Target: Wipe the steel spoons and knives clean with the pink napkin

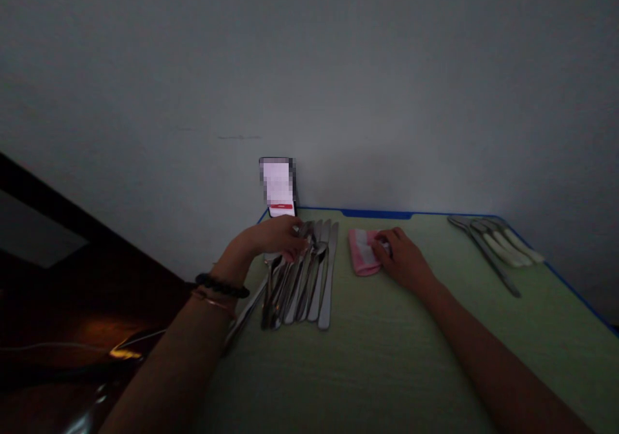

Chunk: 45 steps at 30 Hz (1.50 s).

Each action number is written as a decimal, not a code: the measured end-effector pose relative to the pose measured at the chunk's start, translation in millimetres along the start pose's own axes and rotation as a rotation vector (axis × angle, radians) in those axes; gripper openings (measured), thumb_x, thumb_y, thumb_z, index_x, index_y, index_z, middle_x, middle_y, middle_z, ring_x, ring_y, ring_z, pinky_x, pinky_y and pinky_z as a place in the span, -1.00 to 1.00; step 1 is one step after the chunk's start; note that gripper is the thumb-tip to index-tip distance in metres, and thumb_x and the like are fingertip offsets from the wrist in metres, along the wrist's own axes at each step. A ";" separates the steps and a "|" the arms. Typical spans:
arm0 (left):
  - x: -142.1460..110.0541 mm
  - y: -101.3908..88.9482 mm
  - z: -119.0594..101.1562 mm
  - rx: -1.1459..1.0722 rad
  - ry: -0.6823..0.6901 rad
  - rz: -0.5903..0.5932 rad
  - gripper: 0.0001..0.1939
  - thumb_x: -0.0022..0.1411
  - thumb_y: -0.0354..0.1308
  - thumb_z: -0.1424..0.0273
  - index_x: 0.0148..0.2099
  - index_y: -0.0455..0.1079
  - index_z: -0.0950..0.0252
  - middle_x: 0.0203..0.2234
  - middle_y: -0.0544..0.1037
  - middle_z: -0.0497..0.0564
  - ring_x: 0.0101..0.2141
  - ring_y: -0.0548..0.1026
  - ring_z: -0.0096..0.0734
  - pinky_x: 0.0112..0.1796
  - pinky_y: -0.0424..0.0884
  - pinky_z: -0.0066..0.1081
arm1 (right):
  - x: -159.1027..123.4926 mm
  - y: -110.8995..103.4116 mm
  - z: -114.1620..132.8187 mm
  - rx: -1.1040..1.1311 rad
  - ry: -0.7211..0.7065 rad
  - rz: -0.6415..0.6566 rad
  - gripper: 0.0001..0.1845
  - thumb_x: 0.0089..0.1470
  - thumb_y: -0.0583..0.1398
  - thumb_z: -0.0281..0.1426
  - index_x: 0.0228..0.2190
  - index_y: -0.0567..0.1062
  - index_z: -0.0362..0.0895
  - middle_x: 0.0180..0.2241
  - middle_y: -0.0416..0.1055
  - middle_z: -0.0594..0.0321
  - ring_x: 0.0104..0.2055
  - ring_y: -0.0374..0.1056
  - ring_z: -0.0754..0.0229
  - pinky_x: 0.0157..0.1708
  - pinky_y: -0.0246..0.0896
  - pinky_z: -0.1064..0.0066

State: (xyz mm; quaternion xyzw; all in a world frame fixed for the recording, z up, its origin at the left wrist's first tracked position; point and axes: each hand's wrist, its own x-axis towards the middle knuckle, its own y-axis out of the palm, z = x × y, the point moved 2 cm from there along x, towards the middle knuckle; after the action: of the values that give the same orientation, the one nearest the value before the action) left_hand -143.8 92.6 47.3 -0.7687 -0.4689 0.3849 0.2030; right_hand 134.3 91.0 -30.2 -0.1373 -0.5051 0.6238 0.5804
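A row of metal cutlery [302,292], knives, spoons and other pieces, lies side by side on the pale green table [387,356]. Over the far ends of these pieces is my left hand [278,237], its fingers curled in among the spoon heads. Which piece they grip, if any, is hidden. My right hand [401,256] rests to the right of the row, with its fingers closed on the edge of a folded pink and white cloth [363,253] that lies on the table.
A phone [279,186] with a lit screen leans against the grey wall [387,86] behind the cutlery. At the table's far right lie several white-handled utensils [507,244] and a long metal utensil [488,256]. A blue rim [377,214] edges the table.
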 end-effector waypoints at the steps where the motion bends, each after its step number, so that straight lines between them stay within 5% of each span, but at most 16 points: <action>1: -0.6 -0.9 -1.4 0.018 0.008 -0.009 -0.69 0.09 0.12 0.31 -0.14 0.30 0.37 -0.39 0.58 0.08 -0.42 0.57 -0.31 -0.42 0.48 -0.41 | 0.0 0.1 -0.2 0.001 0.001 0.001 -0.69 0.17 0.00 -0.24 -0.18 0.40 -0.14 -0.22 0.32 0.06 -0.21 0.33 0.13 -0.16 0.23 0.28; 9: 1.2 -2.2 -5.5 0.121 0.029 -0.022 -0.84 0.12 0.07 0.33 -0.27 0.29 0.33 -0.41 0.57 0.04 -0.43 0.56 -0.34 -0.47 0.45 -0.48 | 0.3 0.2 -0.5 -0.007 -0.004 -0.003 -0.71 0.16 0.02 -0.25 -0.18 0.39 -0.13 -0.22 0.32 0.07 -0.22 0.34 0.13 -0.18 0.23 0.29; 27: 1.7 -1.8 -2.4 0.115 0.018 -0.059 -0.57 0.09 0.09 0.39 0.04 0.22 0.34 -0.42 0.56 0.01 -0.39 0.56 -0.32 -0.42 0.42 -0.47 | 0.9 -0.2 0.8 -0.022 -0.008 -0.005 -0.71 0.16 0.01 -0.25 -0.20 0.41 -0.13 -0.23 0.33 0.07 -0.22 0.34 0.13 -0.20 0.23 0.29; 34: -12.4 -0.8 -27.9 -0.045 0.089 -0.126 -0.67 0.20 -0.02 0.32 -0.02 0.26 0.35 -0.33 0.55 0.05 -0.37 0.54 -0.37 -0.43 0.45 -0.48 | 0.8 -0.6 5.2 -0.090 -0.015 -0.034 -0.70 0.17 -0.01 -0.26 -0.19 0.40 -0.13 -0.20 0.32 0.03 -0.20 0.30 0.09 -0.19 0.20 0.26; 40: -18.3 21.7 -59.1 -0.046 0.182 -0.060 -0.63 0.21 0.02 0.25 0.01 0.25 0.34 -0.32 0.56 0.06 -0.46 0.54 -0.42 -0.49 0.42 -0.52 | -0.4 -0.7 24.2 -0.259 -0.243 0.030 -0.68 0.08 0.10 -0.20 -0.14 0.40 -0.07 -0.15 0.34 0.05 -0.10 0.20 -0.02 -0.09 0.08 0.15; 45: -16.9 55.2 -72.3 -0.024 0.288 0.121 -0.72 0.25 -0.02 0.25 -0.14 0.33 0.34 -0.34 0.57 0.06 -0.47 0.54 -0.45 -0.51 0.40 -0.55 | 1.5 2.3 13.2 -0.164 -0.137 0.011 -0.75 0.08 0.09 -0.24 -0.24 0.39 -0.11 -0.22 0.38 0.05 -0.15 0.23 0.01 -0.15 0.12 0.18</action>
State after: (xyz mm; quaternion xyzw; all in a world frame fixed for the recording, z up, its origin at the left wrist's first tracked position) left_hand -60.6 54.9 61.8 -0.8452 -0.3922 0.2763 0.2354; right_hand 122.5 86.5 -25.4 -0.1441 -0.5923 0.5915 0.5277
